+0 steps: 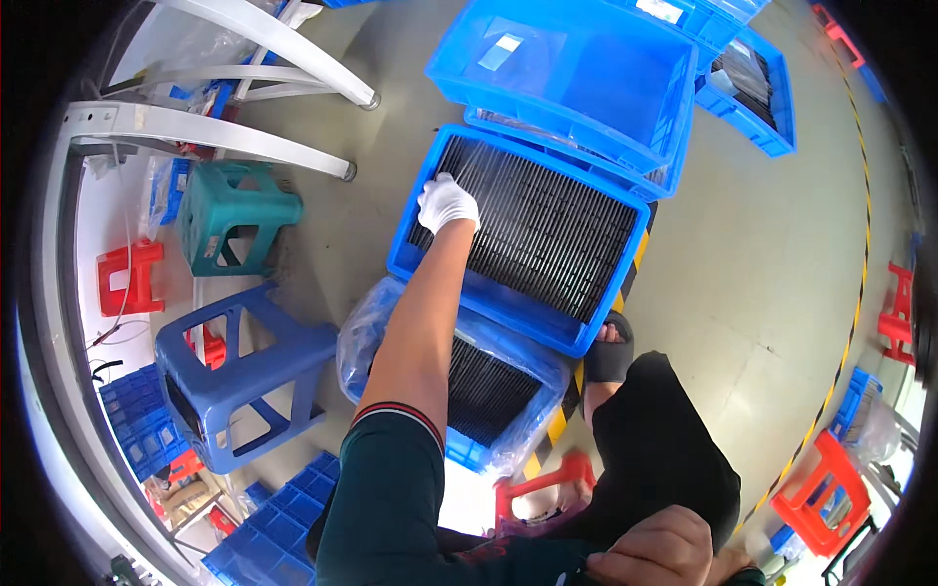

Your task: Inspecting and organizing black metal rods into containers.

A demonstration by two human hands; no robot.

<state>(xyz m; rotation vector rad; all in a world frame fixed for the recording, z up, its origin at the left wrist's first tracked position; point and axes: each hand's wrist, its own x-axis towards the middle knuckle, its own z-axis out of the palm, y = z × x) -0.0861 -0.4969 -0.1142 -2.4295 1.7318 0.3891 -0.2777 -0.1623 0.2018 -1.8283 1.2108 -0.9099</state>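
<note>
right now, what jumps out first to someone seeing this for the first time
A white-gloved left hand reaches down onto a bright blue crate packed with rows of dark slats, on the floor at the centre. An empty blue crate sits stacked just beyond it, and the bare right hand rests near the lap at the bottom.

two blue stools (pixel 239 376), one green stool (pixel 234 215)

Lighting was bright and even from overhead, with soft shadows on the floor (pixel 743 254). Glare blew out the white table (pixel 93 244) at left. Heavy fisheye bending and a black vignette at the edges; centre was sharp.
</note>
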